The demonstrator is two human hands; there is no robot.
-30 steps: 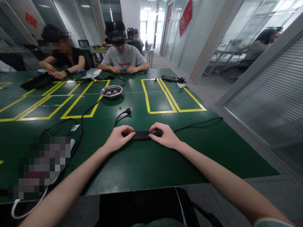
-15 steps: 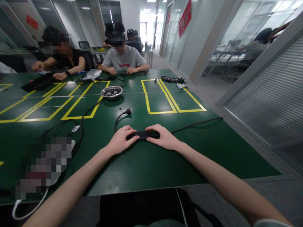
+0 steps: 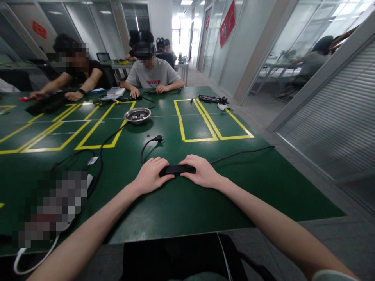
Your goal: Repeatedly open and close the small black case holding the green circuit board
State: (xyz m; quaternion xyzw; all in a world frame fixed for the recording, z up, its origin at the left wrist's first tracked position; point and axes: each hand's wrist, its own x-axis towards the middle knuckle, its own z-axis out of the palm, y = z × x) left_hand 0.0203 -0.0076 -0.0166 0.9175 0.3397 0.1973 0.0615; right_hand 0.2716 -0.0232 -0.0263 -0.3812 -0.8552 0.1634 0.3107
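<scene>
A flat black power adapter (image 3: 176,169) lies on the green table (image 3: 181,203) right in front of me. My left hand (image 3: 151,174) grips its left end with curled fingers. My right hand (image 3: 200,172) grips its right end the same way. A black cable (image 3: 243,152) runs from the adapter's right side toward the table's right edge. Another black cord leaves the left side and ends in a plug (image 3: 158,138) lying just beyond my hands.
A metal bowl (image 3: 137,115) with small parts stands mid-table among yellow tape rectangles (image 3: 202,119). Black cables (image 3: 99,156) cross the left side. A black tool (image 3: 210,99) lies far right. Two people sit at the far edge, hands on the table.
Both my hands have closed in over the adapter's ends, covering more of it. The person at the far left has reached an arm out to the left.
</scene>
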